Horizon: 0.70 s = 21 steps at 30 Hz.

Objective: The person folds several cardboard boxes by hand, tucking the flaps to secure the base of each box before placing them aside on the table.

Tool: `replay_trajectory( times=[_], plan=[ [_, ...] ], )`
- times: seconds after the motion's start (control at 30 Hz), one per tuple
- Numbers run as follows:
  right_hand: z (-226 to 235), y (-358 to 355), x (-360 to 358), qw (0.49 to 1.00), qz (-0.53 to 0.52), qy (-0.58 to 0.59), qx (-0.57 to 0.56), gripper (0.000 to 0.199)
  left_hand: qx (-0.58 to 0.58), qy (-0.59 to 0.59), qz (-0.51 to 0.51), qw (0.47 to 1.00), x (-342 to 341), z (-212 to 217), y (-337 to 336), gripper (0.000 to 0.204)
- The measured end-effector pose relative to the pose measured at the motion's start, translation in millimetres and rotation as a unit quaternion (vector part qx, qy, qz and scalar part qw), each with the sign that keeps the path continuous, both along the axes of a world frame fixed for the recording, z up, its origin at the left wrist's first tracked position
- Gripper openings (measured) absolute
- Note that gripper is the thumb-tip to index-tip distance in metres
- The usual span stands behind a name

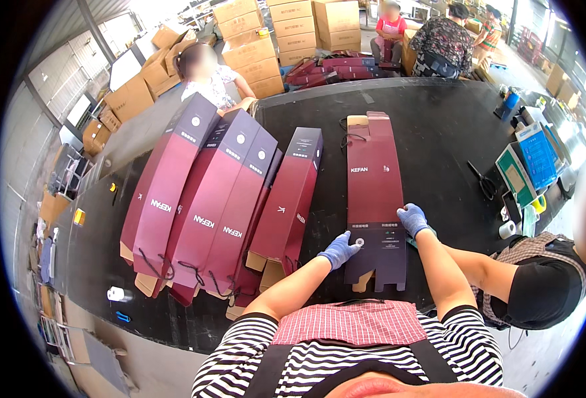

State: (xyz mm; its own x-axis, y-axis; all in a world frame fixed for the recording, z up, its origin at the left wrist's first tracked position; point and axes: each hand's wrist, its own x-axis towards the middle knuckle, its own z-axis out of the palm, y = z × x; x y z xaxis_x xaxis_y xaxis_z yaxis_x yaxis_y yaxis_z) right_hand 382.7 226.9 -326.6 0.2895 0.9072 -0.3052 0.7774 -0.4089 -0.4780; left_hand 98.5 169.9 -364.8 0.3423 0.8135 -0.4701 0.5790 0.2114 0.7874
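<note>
Two hands: both gloved in blue, both down on one flattened maroon carton (374,199) that lies lengthwise on the black table (439,126) straight ahead of me.
Left hand (340,249): I see it pressed palm-down on the carton's near dark end, fingers spread flat, closed on nothing.
Right hand (413,219): I've got it at the carton's right edge, fingers curled over that edge; whether it truly pinches the board or just rests there, I cannot tell.
Carton: lying flat, brown tabs poking out at the near end and at the far end, a black cord handle (350,136) at the far end.
Stack to my left: a fan of the same maroon cartons (220,192), overlapping, just beside the one in hand but apart from it.
Right side: a co-worker's arm in a black sleeve (538,285) close by my right elbow; scissors (484,180) and a roll of tape (507,229) further out on the table.
Risk, as I judge it: the flat left palm could let the slick board skate toward the stack if the right hand pulls sideways.
Risk two: the near tabs may crumple under too much downward weight.
Risk three: my right elbow could bump the neighbour's arm.
</note>
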Motion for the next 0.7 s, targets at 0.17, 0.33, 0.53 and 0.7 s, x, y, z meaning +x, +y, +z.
replay_trajectory(
  times=[0.17, 0.33, 0.53, 0.7],
  plan=[
    [-10.2, 0.8, -5.7, 0.992, 0.009, 0.115, 0.058, 0.040, 0.039, 0.040, 0.025, 0.998, -9.5, 2.6, -8.4, 0.074],
    [-42.2, -8.4, 16.9, 0.853, -0.031, 0.503, 0.136, 0.035, -0.002, -0.254, 0.072, 0.965, -21.9, 65.3, -7.2, 0.039],
    [68.5, -41.6, -24.9, 0.800, -0.081, 0.590, 0.074, 0.023, 0.307, -0.160, 0.010, 0.938, -68.8, 113.7, -24.8, 0.055],
    [116.6, -55.8, -15.8, 0.753, -0.057, 0.651, 0.079, 0.014, 0.637, -0.017, -0.058, 0.768, -62.2, 201.2, -34.1, 0.030]
  ],
)
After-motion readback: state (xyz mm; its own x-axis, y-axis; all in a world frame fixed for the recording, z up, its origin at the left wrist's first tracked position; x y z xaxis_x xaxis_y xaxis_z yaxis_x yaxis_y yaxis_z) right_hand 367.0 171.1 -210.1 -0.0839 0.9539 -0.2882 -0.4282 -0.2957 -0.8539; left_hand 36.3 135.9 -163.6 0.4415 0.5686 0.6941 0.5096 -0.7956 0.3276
